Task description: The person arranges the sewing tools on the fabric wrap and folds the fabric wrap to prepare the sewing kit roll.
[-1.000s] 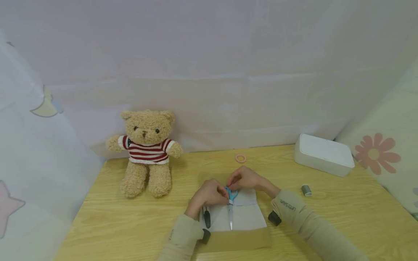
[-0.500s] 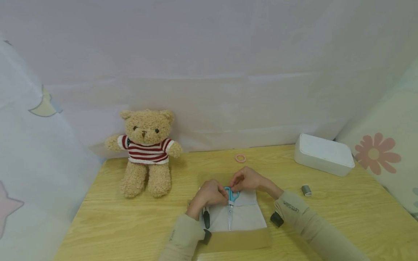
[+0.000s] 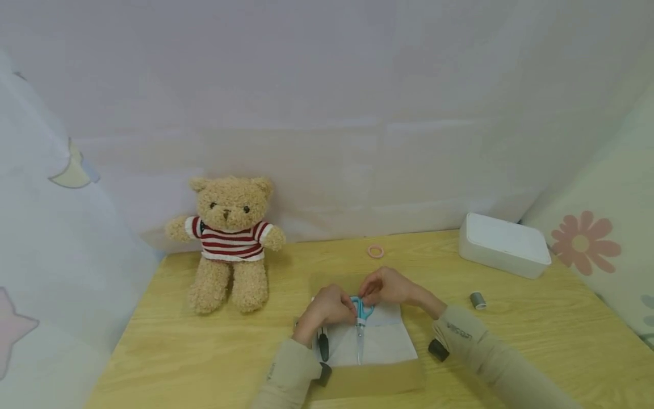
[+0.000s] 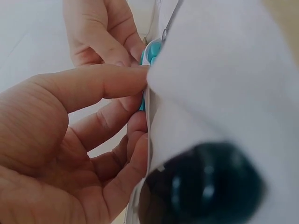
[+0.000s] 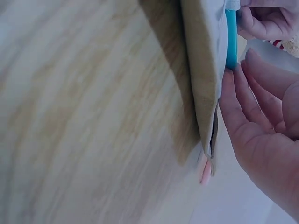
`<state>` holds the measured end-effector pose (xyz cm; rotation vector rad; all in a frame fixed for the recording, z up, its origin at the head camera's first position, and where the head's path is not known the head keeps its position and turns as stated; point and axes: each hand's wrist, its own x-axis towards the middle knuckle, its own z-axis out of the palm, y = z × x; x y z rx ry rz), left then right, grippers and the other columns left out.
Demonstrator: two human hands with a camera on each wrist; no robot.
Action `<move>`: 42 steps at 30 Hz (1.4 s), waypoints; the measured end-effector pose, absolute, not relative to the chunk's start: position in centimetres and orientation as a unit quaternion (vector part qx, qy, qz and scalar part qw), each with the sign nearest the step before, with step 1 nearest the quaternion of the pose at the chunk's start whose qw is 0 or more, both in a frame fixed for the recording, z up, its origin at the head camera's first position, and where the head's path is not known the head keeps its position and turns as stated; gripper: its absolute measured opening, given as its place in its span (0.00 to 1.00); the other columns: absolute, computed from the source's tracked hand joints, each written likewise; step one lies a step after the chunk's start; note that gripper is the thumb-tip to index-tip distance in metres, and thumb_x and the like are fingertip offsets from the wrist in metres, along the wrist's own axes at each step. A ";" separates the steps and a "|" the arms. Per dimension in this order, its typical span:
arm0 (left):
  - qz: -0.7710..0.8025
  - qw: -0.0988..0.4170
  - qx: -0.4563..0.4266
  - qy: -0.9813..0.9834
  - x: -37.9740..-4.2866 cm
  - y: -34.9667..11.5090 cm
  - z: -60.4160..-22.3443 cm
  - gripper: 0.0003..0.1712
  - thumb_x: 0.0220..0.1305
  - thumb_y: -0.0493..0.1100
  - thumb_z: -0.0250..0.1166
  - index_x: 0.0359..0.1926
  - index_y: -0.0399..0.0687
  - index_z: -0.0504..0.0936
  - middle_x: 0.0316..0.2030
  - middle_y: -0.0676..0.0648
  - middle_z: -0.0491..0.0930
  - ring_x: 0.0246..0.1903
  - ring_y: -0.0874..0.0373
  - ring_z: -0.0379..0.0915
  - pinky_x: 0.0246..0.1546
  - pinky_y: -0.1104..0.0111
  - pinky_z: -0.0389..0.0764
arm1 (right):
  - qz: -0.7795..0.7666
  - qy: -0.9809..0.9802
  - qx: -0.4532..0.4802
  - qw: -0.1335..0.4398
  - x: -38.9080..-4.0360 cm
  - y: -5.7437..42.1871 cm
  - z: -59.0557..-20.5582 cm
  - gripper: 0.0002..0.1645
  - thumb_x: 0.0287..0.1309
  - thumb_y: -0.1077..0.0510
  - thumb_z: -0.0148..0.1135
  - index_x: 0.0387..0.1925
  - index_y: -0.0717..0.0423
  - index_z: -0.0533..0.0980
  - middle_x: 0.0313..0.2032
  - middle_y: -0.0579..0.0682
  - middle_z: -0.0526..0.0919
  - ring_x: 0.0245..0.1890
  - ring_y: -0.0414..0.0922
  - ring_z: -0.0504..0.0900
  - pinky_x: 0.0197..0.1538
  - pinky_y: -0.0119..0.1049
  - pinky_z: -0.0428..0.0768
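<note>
Blue-handled scissors (image 3: 360,329) lie on a white cloth (image 3: 393,343), blades toward me, with a white band (image 3: 360,322) across them below the finger loops. My left hand (image 3: 329,305) pinches at this band from the left; its fingertips meet the white edge in the left wrist view. My right hand (image 3: 390,286) holds the top of the scissors handle (image 5: 231,39) by the fingertips. A dark-handled tool (image 3: 323,346) with a thin metal shaft lies left of the scissors, partly under my left hand; its kind is unclear.
Brown fabric (image 3: 373,382) lies under the white cloth. A pink ring (image 3: 375,251) is behind the hands, a grey thread spool (image 3: 478,300) to the right, a white box (image 3: 504,244) at the back right. A striped-shirt teddy bear (image 3: 231,244) sits at the back left.
My right hand has shifted slightly right along the scissors handle, and the blade tips have swung a little left. My left hand stays nearly in place.
</note>
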<state>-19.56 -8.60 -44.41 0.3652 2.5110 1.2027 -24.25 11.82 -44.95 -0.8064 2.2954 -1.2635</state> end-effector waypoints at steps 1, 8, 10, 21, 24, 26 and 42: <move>0.425 0.165 0.129 0.881 -19.6 -8.5 -44.5 0.04 0.42 0.33 0.71 0.19 0.44 0.84 0.21 0.54 0.79 0.23 0.60 0.68 0.25 0.69 0.69 | -0.453 0.822 -0.288 0.191 -24.2 12.1 -45.0 0.08 0.54 0.67 0.67 0.38 0.66 0.81 0.35 0.56 0.86 0.37 0.46 0.84 0.40 0.34 0.80; 0.428 0.170 0.139 0.876 -19.6 -8.4 -44.6 0.05 0.44 0.32 0.73 0.24 0.44 0.84 0.22 0.54 0.79 0.25 0.59 0.69 0.28 0.68 0.72 | -0.503 0.816 -0.237 0.161 -23.8 15.9 -43.8 0.16 0.60 0.63 0.63 0.46 0.71 0.77 0.45 0.66 0.81 0.46 0.55 0.81 0.46 0.40 0.80; 0.428 0.174 0.142 0.875 -19.5 -8.5 -44.4 0.06 0.46 0.34 0.73 0.27 0.43 0.84 0.25 0.52 0.78 0.28 0.58 0.69 0.29 0.67 0.72 | -0.521 0.810 -0.214 0.164 -23.6 17.5 -42.9 0.18 0.62 0.62 0.61 0.48 0.73 0.75 0.47 0.69 0.78 0.46 0.60 0.79 0.46 0.43 0.81; 0.455 0.146 0.166 0.863 -19.4 -8.1 -43.7 0.05 0.50 0.32 0.70 0.30 0.39 0.84 0.27 0.50 0.77 0.28 0.58 0.69 0.28 0.69 0.72 | -0.515 0.842 -0.120 0.107 -21.8 27.4 -41.3 0.24 0.66 0.57 0.57 0.53 0.75 0.70 0.51 0.73 0.73 0.44 0.64 0.79 0.43 0.41 0.81; 0.448 0.136 0.195 0.862 -19.3 -7.6 -43.7 0.03 0.50 0.32 0.69 0.29 0.40 0.84 0.25 0.51 0.77 0.27 0.60 0.70 0.28 0.70 0.72 | -0.499 0.856 -0.099 0.092 -21.4 29.4 -41.2 0.25 0.67 0.57 0.56 0.53 0.76 0.70 0.50 0.73 0.74 0.44 0.62 0.80 0.43 0.40 0.81; 0.437 0.135 0.211 0.864 -19.3 -7.1 -43.7 0.03 0.51 0.32 0.68 0.28 0.42 0.85 0.24 0.53 0.77 0.26 0.62 0.69 0.28 0.71 0.71 | -0.486 0.867 -0.083 0.081 -21.2 30.5 -41.2 0.25 0.66 0.56 0.57 0.53 0.76 0.70 0.49 0.72 0.75 0.43 0.60 0.80 0.42 0.39 0.81; 0.389 0.148 0.199 0.887 -19.0 -5.5 -43.5 0.03 0.47 0.32 0.69 0.23 0.43 0.85 0.20 0.55 0.78 0.23 0.63 0.68 0.24 0.71 0.71 | -0.484 0.863 -0.022 0.143 -20.5 34.0 -43.3 0.25 0.65 0.56 0.58 0.51 0.77 0.71 0.46 0.63 0.79 0.40 0.50 0.82 0.44 0.42 0.81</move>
